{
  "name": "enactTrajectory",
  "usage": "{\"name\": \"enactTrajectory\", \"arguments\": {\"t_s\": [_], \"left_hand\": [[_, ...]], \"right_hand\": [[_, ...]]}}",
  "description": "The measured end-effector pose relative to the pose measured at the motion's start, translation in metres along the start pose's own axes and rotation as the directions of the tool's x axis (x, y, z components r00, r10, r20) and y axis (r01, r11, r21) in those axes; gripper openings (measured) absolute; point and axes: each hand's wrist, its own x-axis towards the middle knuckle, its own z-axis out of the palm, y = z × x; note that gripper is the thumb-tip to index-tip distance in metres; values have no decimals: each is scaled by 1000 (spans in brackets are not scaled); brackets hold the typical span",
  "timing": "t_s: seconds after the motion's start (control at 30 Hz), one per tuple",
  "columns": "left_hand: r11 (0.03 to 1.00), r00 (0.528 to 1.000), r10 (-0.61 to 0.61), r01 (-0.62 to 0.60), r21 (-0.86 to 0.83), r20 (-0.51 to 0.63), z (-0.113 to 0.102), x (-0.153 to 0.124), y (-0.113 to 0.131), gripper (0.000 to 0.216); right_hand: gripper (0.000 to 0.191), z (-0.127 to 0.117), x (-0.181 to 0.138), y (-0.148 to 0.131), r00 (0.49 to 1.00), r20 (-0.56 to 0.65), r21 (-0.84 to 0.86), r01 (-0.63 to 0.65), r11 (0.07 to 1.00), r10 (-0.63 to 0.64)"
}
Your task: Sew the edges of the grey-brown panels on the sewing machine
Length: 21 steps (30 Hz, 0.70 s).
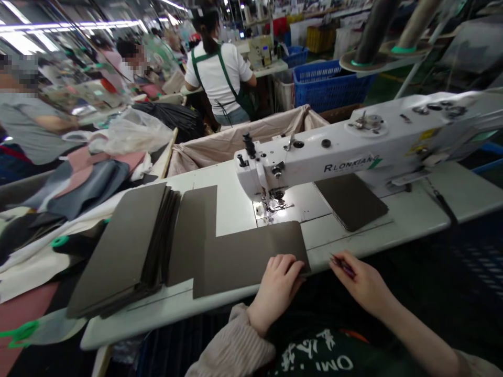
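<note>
My left hand (pixel 277 285) is closed over the near right corner of a flat grey-brown panel (pixel 243 256), its fingers bent at the edge. This panel lies on the sewing table and overlaps another like piece (pixel 192 225) on its left. To the right, just off the table's front edge, my right hand (pixel 361 283) grips a small pointed tool (pixel 346 268) with a dark reddish handle; its exact kind is hard to make out. Beyond the panel stands the needle area of a white sewing machine (pixel 310 157), lit by a lamp.
A thick stack of grey-brown panels (pixel 118 235) is at the left, and a smaller pile (pixel 351 201) lies under the machine arm. Loose fabric (pixel 86 183) heaps up further left. A cloth-lined bin (pixel 236 141), blue crates (pixel 330 84) and co-workers (pixel 220 68) are behind.
</note>
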Motion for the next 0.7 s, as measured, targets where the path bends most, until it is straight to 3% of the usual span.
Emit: {"name": "enactTrajectory", "arguments": {"t_s": [0.13, 0.23, 0.33, 0.43, 0.5, 0.7], "left_hand": [[998, 993, 66, -68, -16, -98, 16, -3, 1, 14], [998, 990, 9, -17, -54, -138, 14, -2, 1, 12], [996, 992, -48, 38, -79, -121, 9, 3, 3, 10], [999, 997, -10, 7, -40, -79, 7, 7, 2, 24], [999, 997, 20, -22, -25, -76, 7, 8, 2, 19], [956, 985, -125, 88, -281, -116, -2, 10, 4, 16]], "right_hand": [[21, 10, -11, -9, 996, 87, 0, 28, 1000, -28], [20, 18, -11, -12, 994, 108, -23, 16, 1000, -14], [20, 23, -8, -12, 995, 94, -48, 24, 999, -20], [22, 24, -3, -14, 998, 50, -40, 44, 998, -42], [26, 23, 2, -17, 998, 31, 1, 56, 998, -56], [32, 20, 25, -30, 980, 141, 205, 108, 973, -139]]}}
